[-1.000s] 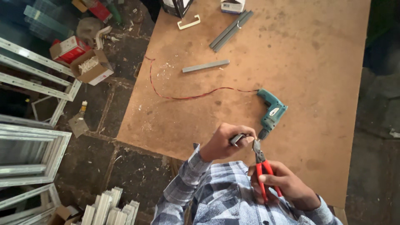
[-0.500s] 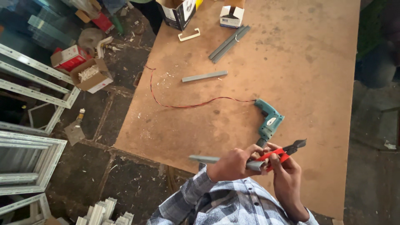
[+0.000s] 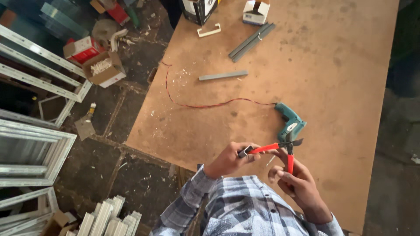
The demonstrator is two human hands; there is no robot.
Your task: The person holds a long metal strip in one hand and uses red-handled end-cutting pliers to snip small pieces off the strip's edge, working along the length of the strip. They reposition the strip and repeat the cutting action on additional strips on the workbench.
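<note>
My left hand [image 3: 228, 160] pinches a short grey metal piece [image 3: 245, 151] just over the near edge of the brown board table [image 3: 332, 78]. One red handle of the pliers [image 3: 280, 147] lies against that piece. My right hand [image 3: 298, 184] grips the other red handle, which points down. The handles are spread wide and the dark jaws point right, just in front of a teal electric drill [image 3: 291, 123] lying on the table.
The drill's red cable [image 3: 197, 105] snakes left to the table edge. A short grey strip [image 3: 223, 75], longer grey profiles [image 3: 251, 41], a white handle [image 3: 208, 30] and small boxes [image 3: 256, 12] lie farther back. On the floor at left are cardboard boxes [image 3: 104, 70], white window frames [image 3: 30, 148] and stacked white profiles [image 3: 105, 216].
The pliers' handles have swung wide apart, one now pointing left and one down. The grey piece in my left hand shows much shorter than half a second ago. Both hands stay near the drill.
</note>
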